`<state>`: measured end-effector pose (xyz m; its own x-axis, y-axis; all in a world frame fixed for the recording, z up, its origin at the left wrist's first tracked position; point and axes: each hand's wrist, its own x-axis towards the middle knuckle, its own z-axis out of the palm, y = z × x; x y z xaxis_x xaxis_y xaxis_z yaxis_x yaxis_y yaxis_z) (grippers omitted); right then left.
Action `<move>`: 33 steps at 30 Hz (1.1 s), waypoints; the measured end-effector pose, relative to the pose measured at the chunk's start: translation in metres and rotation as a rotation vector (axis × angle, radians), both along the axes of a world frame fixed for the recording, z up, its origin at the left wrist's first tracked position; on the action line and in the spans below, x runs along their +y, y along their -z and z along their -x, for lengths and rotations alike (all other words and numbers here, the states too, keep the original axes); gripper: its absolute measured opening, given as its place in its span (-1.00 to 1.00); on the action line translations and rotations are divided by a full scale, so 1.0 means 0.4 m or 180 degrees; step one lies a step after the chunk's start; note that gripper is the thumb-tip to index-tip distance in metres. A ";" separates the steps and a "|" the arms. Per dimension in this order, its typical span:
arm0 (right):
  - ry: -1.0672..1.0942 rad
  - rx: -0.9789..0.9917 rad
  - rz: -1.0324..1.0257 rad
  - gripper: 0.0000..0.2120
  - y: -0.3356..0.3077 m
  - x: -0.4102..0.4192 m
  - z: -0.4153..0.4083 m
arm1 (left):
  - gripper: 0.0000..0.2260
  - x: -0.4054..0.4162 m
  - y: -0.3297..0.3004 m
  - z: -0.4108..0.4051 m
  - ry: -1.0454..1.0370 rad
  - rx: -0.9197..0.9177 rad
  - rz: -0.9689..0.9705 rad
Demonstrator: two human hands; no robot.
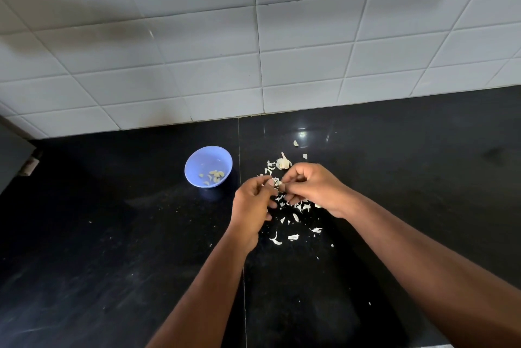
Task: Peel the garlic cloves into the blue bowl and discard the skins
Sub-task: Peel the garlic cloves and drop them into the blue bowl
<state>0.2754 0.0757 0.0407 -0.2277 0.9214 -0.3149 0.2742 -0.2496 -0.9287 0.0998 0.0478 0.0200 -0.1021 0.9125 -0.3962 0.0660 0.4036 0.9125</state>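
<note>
Surface: a glossy black stone surface (112, 263) carries everything; nearest the person it holds only a few pale specks.
Skins: thin white papery garlic skins (293, 237) lie scattered under and just in front of the hands; none look gathered or binned, so discarding is, by my reading, not yet begun.
Left grip: the left hand (252, 208) has its fingertips pinched on a small pale garlic clove (276, 182) held above the scraps.
Right grip: the right hand (313, 188) is curled, thumb and fingertips meeting the same clove from the other side; most of the clove is hidden, so how much skin remains I cannot tell.
Bulb: a partly broken white garlic head (283, 163) sits just beyond the hands, so more cloves seem left.
Bowl: the small round blue plastic bowl (197, 161), beyond and left of the hands, holds several yellowish peeled cloves (214, 174).
Progress: roughly midway, judging by the bowl and bulb.
</note>
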 end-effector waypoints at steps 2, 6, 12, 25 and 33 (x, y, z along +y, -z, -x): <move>0.0112 0.0381 0.0158 -0.89 -0.015 -0.007 0.018 | -0.87 -0.001 -0.002 -0.004 0.0017 -0.0438 0.0156; 0.0340 0.0690 0.0329 -0.85 -0.013 -0.016 0.033 | -0.88 -0.005 -0.003 0.000 -0.0151 -0.0821 0.0344; 0.0109 0.0064 0.0769 -0.92 0.006 -0.007 0.051 | -0.90 -0.006 0.007 0.023 -0.0456 -0.0257 0.0288; -0.0791 -0.1709 0.0725 -0.81 -0.009 0.029 0.143 | -0.94 0.001 -0.004 0.078 -0.0946 0.0200 -0.0089; 0.0076 0.0260 0.0557 -0.89 -0.052 0.025 0.104 | -0.83 -0.007 -0.019 0.069 -0.0646 -0.0614 0.0366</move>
